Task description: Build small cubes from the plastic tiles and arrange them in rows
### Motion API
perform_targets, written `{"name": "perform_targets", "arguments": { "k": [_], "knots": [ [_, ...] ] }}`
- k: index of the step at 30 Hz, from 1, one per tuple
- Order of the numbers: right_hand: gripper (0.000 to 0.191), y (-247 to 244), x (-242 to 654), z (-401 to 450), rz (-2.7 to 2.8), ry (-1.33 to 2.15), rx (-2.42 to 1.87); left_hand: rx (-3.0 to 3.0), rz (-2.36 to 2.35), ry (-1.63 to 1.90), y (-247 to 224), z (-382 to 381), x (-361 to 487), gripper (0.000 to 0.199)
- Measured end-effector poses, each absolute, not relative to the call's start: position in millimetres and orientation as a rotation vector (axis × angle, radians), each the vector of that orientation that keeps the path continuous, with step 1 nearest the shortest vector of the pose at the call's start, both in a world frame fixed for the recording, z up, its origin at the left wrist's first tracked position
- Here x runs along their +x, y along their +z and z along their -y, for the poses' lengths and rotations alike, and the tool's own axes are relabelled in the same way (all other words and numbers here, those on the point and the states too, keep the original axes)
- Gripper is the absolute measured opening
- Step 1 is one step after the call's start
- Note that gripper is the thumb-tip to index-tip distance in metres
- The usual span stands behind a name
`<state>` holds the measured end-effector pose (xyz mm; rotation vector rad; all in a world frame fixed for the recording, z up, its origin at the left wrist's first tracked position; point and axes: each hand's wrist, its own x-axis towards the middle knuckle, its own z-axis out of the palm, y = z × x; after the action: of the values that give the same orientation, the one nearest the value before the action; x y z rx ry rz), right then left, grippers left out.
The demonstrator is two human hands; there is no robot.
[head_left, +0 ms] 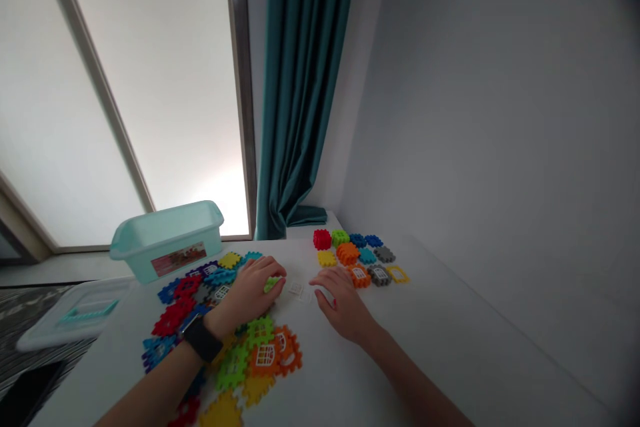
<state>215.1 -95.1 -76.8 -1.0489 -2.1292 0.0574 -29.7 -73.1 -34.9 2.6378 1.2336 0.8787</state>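
Observation:
My left hand (259, 287), with a black watch on its wrist, is over the right edge of a pile of toothed plastic building tiles. A light-green tile (271, 283) shows between its thumb and fingers; the hand is apart from it as far as I can see. My right hand (341, 300) is open, thumb and fingers apart, just right of pale, window-like pieces (299, 291) lying flat on the white table. Something small and red shows by its thumb, too little to name. Behind it are small stacks of tiles, including an orange stack (349, 253) and a grey stack (379, 274).
At the back left stands a mint-green plastic bin (173, 230); its translucent lid (75, 310) lies left of the table. Orange window tiles (265, 358) and yellow tiles (223, 410) spread toward the front. A wall (490, 147) borders the right, with a teal curtain (305, 93) behind.

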Motion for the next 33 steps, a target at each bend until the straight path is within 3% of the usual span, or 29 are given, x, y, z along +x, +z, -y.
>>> {"name": "perform_targets", "arguments": {
  "k": [14,23,33],
  "knots": [
    [0.017,-89.3,119.2,83.0,2.135,0.276,-1.032,2.518,-1.438,1.005,-68.5,100.1,-97.1,0.016],
    [0.021,-106.2,130.1,101.8,2.218,0.170,-1.100,2.644,-1.421,0.802,-73.3,108.5,-94.7,0.020],
    [0.023,-109.0,131.7,98.8,2.066,0.499,-1.067,2.659,-1.356,0.688,-81.4,110.6,-92.2,0.030]
  ]
}}
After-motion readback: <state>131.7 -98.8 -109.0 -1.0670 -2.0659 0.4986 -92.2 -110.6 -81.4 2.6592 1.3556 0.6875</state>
